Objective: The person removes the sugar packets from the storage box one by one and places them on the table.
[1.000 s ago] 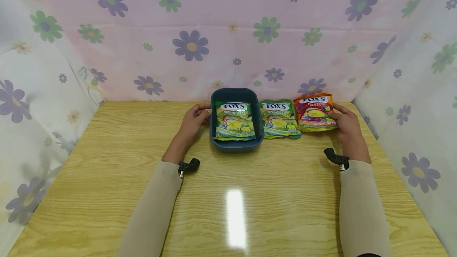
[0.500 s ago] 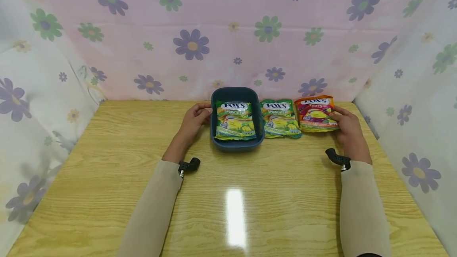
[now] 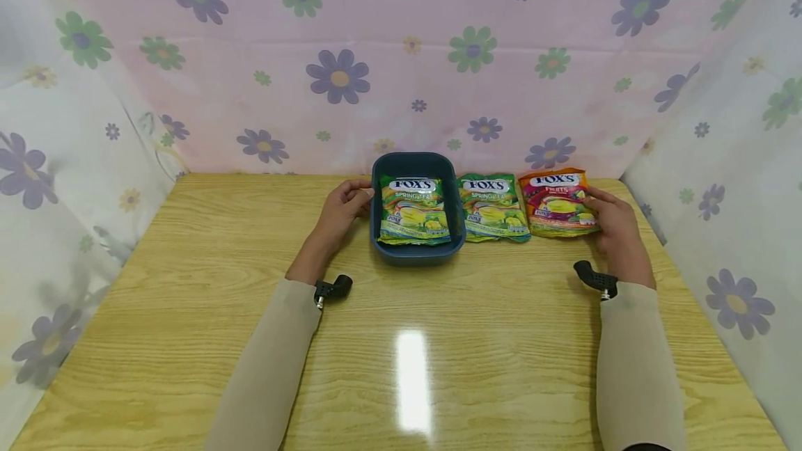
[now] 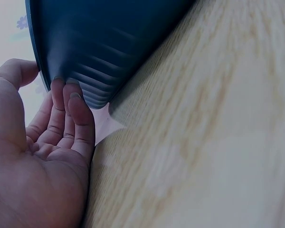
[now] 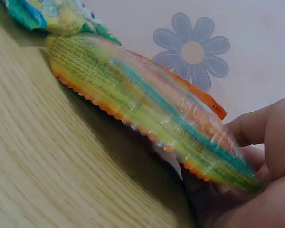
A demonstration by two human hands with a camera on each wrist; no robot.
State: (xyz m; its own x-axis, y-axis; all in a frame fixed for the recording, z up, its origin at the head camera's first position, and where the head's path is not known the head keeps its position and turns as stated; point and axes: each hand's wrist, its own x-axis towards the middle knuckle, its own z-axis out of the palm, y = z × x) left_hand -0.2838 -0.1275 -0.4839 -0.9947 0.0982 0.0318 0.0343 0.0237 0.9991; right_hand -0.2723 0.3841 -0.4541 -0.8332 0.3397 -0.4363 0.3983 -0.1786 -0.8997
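In the head view a dark blue plastic basin (image 3: 418,256) stands at the back of the table, with a green Fox's Spring Tea candy bag (image 3: 415,211) lying inside. My left hand (image 3: 341,211) holds the basin's left side; in the left wrist view, thumb at the rim and fingertips against the ribbed outer wall. Just right of the basin lies a second green candy bag (image 3: 493,207). My right hand (image 3: 612,221) grips the right edge of an orange and purple Fox's Fruits candy bag (image 3: 557,202). In the right wrist view this bag is tilted, its lower edge near the table.
A wood-grain table (image 3: 501,339) carries everything. Close behind the basin and bags hangs a pink flowered cloth (image 3: 388,26), and a white flowered cloth (image 3: 739,214) closes off the right side.
The orange candy bag in my right hand has shifted slightly toward me and tilted a little. My left hand, the basin and the green bags stay in place.
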